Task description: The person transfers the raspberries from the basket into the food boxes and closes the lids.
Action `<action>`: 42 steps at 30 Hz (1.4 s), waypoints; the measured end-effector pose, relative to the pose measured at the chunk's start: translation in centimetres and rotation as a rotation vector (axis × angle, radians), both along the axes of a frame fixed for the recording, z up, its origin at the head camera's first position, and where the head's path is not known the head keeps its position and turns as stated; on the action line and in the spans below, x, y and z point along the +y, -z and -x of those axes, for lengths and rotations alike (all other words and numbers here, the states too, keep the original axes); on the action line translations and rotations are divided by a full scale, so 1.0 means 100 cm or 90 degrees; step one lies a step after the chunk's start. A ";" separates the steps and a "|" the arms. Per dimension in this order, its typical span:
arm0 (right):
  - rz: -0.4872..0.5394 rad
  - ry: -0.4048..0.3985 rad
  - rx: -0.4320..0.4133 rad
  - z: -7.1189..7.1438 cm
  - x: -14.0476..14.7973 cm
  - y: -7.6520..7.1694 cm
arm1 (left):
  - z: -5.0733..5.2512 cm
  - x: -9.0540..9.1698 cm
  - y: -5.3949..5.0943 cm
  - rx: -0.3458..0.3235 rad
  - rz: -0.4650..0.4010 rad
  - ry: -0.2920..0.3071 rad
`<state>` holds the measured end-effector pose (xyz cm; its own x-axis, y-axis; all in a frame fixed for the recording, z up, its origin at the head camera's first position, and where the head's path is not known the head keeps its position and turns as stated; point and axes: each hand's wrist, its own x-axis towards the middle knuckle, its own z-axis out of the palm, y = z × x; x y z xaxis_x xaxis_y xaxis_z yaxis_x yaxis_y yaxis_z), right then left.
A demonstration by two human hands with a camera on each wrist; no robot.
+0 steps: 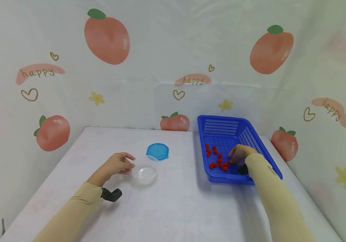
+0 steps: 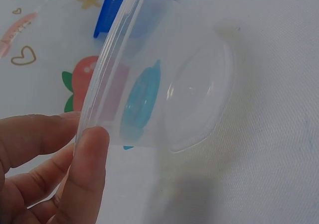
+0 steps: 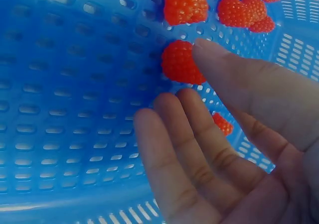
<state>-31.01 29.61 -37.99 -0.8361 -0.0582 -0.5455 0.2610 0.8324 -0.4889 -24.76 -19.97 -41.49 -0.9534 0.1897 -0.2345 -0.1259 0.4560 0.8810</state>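
Note:
My left hand (image 1: 119, 164) pinches the rim of a clear plastic tub (image 1: 145, 172) between thumb and fingers; the left wrist view shows the tub (image 2: 199, 94) tilted, with nothing in it. Inside the blue basket (image 1: 230, 178), my right hand (image 1: 240, 154) is among red raspberries (image 1: 219, 161). In the right wrist view the thumb of that hand (image 3: 239, 134) touches or nearly touches one raspberry (image 3: 180, 62), and the other fingers are extended below it. Whether the berry is gripped cannot be told.
Behind the tub a round blue lid (image 1: 158, 152) lies flat on the white table (image 1: 173, 208). The basket stands at the back right, close to the fruit-printed backdrop (image 1: 148, 50). Several more raspberries (image 3: 241, 12) lie in the basket.

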 end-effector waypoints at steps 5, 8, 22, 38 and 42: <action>-0.003 0.003 0.000 0.001 -0.001 0.003 | 0.000 0.001 -0.002 -0.003 0.010 0.000; -0.014 0.008 -0.001 0.000 -0.003 0.003 | 0.000 0.002 -0.003 -0.004 0.012 0.001; -0.017 -0.014 0.001 0.004 -0.004 0.009 | 0.004 0.001 0.000 -0.006 0.025 -0.004; 0.022 -0.029 0.000 0.008 0.005 0.005 | 0.003 0.001 -0.003 -0.008 0.026 0.002; 0.068 -0.025 0.024 0.008 0.008 -0.001 | 0.003 0.001 -0.002 -0.008 0.025 0.004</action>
<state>-31.83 30.39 -37.90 -0.8518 -0.1475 -0.5027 0.2088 0.7845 -0.5840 -25.08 -19.85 -41.28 -0.9491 0.1859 -0.2542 -0.1346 0.4903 0.8611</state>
